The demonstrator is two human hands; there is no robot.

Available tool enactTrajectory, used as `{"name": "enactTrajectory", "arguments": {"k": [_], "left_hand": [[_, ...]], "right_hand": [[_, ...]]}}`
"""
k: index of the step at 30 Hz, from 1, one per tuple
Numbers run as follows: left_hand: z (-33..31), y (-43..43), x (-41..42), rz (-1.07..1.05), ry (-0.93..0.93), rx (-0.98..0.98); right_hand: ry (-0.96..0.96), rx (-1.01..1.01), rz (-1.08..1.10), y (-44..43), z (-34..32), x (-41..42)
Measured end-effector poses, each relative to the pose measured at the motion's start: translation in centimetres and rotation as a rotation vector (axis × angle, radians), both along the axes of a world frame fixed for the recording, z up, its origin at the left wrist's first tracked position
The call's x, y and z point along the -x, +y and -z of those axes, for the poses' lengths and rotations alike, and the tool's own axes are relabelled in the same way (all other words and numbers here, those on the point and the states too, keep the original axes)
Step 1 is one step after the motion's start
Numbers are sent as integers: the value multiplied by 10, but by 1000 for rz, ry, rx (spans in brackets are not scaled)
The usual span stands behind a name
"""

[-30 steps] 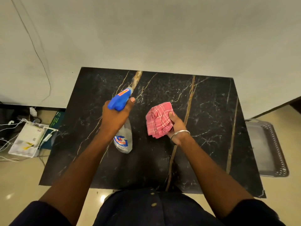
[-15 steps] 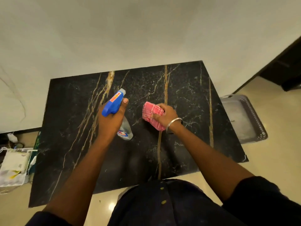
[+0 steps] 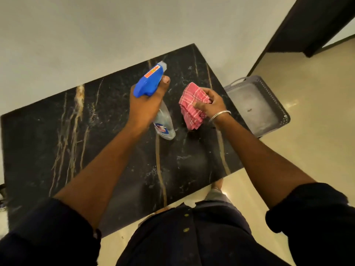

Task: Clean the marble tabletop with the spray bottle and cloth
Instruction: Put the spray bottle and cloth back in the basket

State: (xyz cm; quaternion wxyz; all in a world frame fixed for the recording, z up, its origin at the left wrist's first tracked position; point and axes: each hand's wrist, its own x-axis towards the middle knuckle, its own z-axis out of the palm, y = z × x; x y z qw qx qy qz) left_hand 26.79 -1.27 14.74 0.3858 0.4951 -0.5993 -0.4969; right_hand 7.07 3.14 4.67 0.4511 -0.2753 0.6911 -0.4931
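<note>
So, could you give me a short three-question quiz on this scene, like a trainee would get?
1. True or false: the left hand grips the spray bottle.
2. The pink checked cloth is: A) spread flat on the stone; B) bunched in the right hand; C) draped over the bottle.
3. Fill in: on the floor, past the right end of the marble tabletop, sits a grey ____.

Key: 1 true; 2 B; 3 tray.
</note>
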Motion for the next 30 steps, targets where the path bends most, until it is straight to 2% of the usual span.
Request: {"name": "enactTrajectory", "arguments": {"k": [6,11,16,22,30], "left_hand": [[15,-12,151,145,-14,11],[39,-21,271,280,22,0],[60,-24,358,333,-1,-26],[120,1,403,321,-46,-102],[211,7,418,261,-4,-54]], "right_hand": [[-73,4,209,7,16,156],[-5,-53,250,16,47,270],[39,-171,187,27,103,340],[17,-289,145,40,168,373],[-6,-380,147,63,247,393]]}}
